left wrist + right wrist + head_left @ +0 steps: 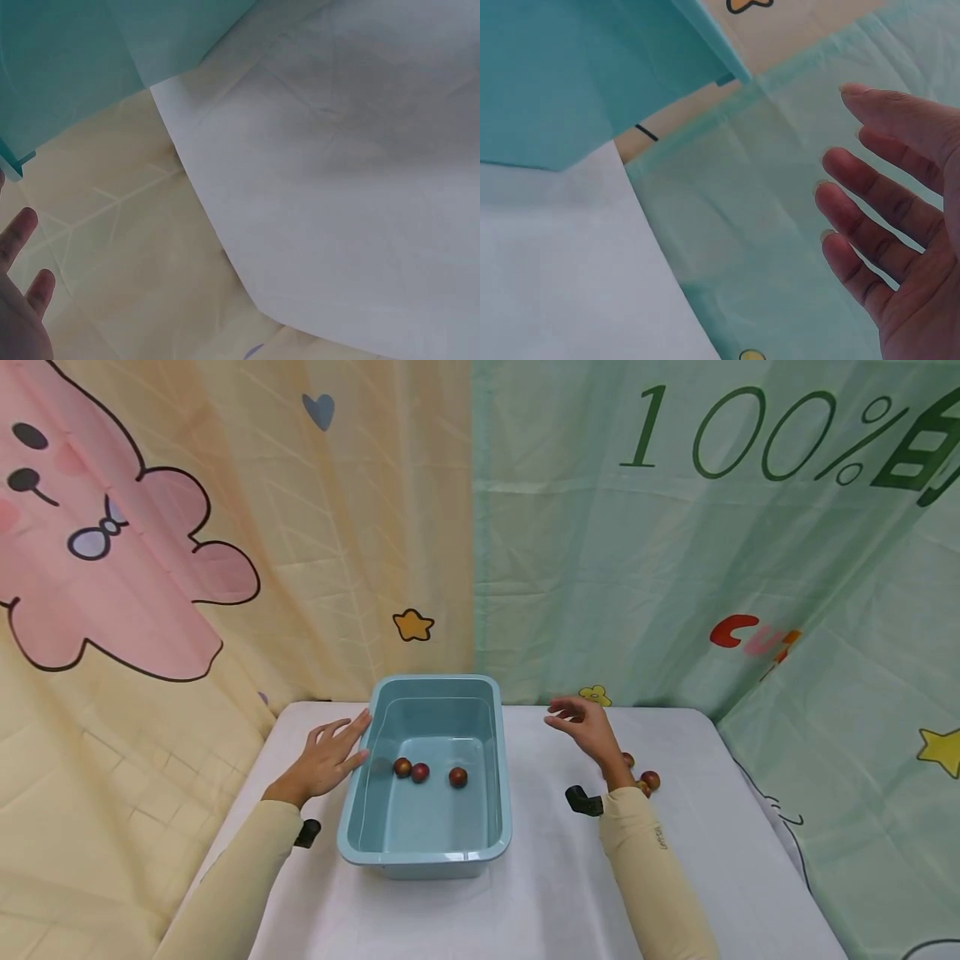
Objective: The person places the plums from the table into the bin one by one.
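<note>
A light blue plastic basin (423, 835) stands on the white table, with three dark red round fruits (458, 777) on its floor. My left hand (330, 756) lies against the basin's left rim with its fingers extended. Right of the basin, my right hand (581, 727) hovers over the table, fingers loosely bent and nothing between them. In the right wrist view the palm and fingers (855, 206) show bare, apart from the basin's wall. Several more of the round fruits (650, 780) lie on the table beside the right wrist, partly hidden by the forearm.
The white table (540, 893) is backed by printed curtains (600, 568) close behind its far edge. A dark wrist camera (583, 801) sticks out from the right wrist, another (307, 833) from the left. A thin dark line runs down the curtain at the right.
</note>
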`<move>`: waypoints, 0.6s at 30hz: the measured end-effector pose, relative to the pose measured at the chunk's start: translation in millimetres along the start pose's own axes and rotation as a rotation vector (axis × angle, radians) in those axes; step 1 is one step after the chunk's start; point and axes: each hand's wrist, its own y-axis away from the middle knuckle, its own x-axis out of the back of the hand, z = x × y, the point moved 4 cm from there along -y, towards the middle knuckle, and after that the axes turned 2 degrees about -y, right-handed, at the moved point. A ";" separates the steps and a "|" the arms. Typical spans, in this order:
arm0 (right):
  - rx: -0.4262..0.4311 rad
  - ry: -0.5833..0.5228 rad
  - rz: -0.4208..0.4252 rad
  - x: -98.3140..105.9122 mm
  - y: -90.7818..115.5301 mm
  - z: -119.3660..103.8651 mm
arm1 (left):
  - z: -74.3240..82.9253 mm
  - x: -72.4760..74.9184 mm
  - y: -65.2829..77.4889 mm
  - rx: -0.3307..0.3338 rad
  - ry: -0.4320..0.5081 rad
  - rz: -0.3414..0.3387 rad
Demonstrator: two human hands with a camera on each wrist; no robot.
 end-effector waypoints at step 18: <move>-0.176 0.021 0.100 28.3 25.1 39.4 | 1.6 -0.6 -0.2 0.004 0.014 0.003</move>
